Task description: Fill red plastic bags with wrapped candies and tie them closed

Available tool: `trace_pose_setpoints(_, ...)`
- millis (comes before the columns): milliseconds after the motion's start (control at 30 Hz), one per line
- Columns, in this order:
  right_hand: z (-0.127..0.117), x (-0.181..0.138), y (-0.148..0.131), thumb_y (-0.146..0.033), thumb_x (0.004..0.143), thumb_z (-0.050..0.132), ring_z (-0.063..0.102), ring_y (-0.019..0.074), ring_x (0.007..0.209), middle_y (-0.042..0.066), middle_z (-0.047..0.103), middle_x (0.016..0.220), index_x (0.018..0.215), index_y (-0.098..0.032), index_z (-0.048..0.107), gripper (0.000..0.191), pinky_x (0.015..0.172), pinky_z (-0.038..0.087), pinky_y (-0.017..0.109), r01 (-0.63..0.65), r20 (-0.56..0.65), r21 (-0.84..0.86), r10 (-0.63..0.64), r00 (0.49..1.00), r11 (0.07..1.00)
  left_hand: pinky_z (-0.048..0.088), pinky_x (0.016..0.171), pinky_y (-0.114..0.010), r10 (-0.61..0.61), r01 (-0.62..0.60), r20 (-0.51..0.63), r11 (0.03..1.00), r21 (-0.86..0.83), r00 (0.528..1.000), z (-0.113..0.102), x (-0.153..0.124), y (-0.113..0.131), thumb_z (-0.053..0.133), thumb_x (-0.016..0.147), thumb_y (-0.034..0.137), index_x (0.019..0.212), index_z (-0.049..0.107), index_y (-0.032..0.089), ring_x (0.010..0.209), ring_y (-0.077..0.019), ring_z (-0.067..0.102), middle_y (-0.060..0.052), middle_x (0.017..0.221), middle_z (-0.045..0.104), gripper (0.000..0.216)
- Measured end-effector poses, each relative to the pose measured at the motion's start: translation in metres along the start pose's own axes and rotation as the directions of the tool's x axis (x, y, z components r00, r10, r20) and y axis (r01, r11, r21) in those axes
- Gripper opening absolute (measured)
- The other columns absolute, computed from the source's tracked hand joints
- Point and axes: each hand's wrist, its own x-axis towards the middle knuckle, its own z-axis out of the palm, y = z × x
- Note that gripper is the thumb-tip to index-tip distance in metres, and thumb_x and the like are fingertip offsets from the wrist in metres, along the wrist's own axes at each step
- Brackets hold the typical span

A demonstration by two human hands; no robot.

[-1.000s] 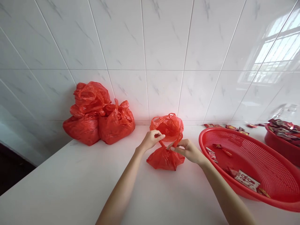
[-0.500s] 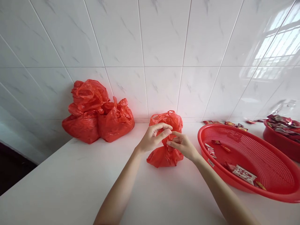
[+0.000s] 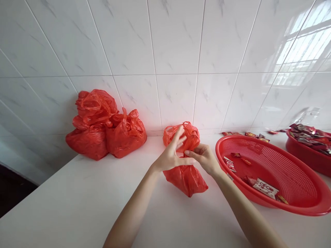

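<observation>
A red plastic bag (image 3: 185, 181) stands on the white counter in front of me, pinched narrow at its neck, with its loose top and handles puffed up behind my hands. My right hand (image 3: 204, 158) has thumb and fingers closed on the bag's neck from the right. Over the left side of the bag, my left hand (image 3: 172, 153) is open, its fingers spread upward and its thumb stretched across the front of the neck. Part of the neck is hidden behind that thumb.
Several filled red plastic bags (image 3: 103, 131) are piled at the left by the tiled wall. A large red plastic basket (image 3: 258, 144) holding a few wrapped snacks stands at the right. Behind it are a fuller red basin (image 3: 297, 148) and loose packets (image 3: 250, 134) along the wall.
My left hand has opened from a pinch, its fingers spreading. My right hand has closed on the neck. The bag's lower part has turned and tilted, its bottom corner now nearer me.
</observation>
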Motion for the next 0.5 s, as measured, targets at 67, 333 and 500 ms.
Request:
trace_pose_setpoints(67,0.0,-0.001,-0.004,-0.044,0.075,0.079,0.063,0.0167,0.068,0.002,0.069,0.073,0.078,-0.018,0.069,0.028,0.062,0.051,0.03,0.041,-0.026,-0.031,-0.042,0.999,0.999,0.042,0.112,-0.049,-0.1,0.101,0.132,0.995,-0.005,0.986,0.006,0.003,-0.007,0.086,0.071,0.031,0.155,0.027,0.031,0.141,-0.0324,0.044,-0.013,0.159,0.039,0.103)
trace_pose_setpoints(333,-0.015,-0.002,-0.015,-0.036,0.075,0.076,0.056,0.0146,0.059,0.0,0.064,0.061,0.064,-0.018,0.068,0.023,0.057,0.047,0.028,0.139,-0.192,-0.293,-0.2,0.961,0.946,0.051,0.075,-0.036,-0.185,0.185,0.139,0.983,0.018,0.973,0.034,0.013,-0.033,0.067,0.088,0.04,0.08,0.056,0.018,0.073,-0.0184,0.063,0.0,0.072,0.06,0.026)
trace_pose_setpoints(500,-0.022,-0.003,-0.024,-0.039,0.071,0.079,0.052,0.0124,0.049,-0.001,0.061,0.053,0.058,-0.017,0.065,0.03,0.047,0.043,0.026,0.144,-0.176,-0.29,-0.2,0.964,0.946,0.045,0.068,-0.031,-0.168,0.185,0.191,0.98,-0.074,0.967,0.036,0.014,-0.035,0.067,0.087,0.045,0.081,0.052,0.019,0.066,-0.0138,0.055,0.003,0.068,0.052,0.03)
